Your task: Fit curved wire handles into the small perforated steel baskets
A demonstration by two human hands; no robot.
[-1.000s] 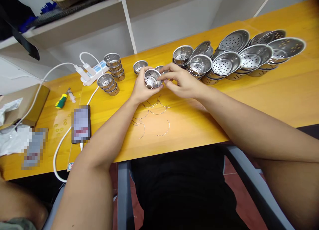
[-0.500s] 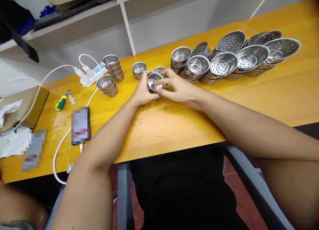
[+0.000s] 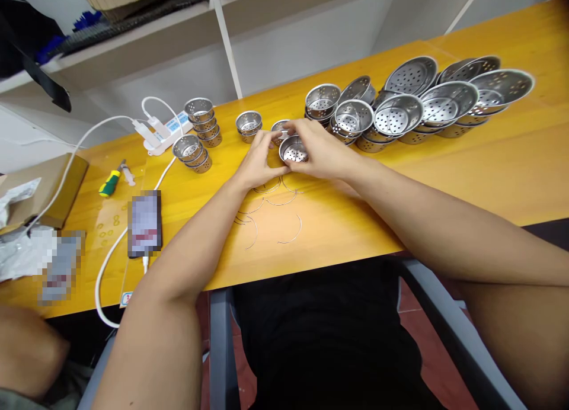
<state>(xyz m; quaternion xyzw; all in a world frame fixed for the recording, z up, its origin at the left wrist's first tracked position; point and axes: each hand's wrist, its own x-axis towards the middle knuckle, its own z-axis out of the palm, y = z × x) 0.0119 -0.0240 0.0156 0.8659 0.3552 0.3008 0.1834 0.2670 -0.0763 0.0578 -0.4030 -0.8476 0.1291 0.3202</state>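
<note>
Metal cup [image 3: 293, 153], right hand [image 3: 320, 149] curled around it, left hand [image 3: 256, 163] half-open.

Pale shelving [image 3: 227, 48] backs a yellow table [image 3: 351, 232] above reddish flooring [image 3: 422, 333].

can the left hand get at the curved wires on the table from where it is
Probably yes: the left hand is open beside the small cup in the right hand, and the curved wires lie close by on the table; nothing seems to block them.
</note>
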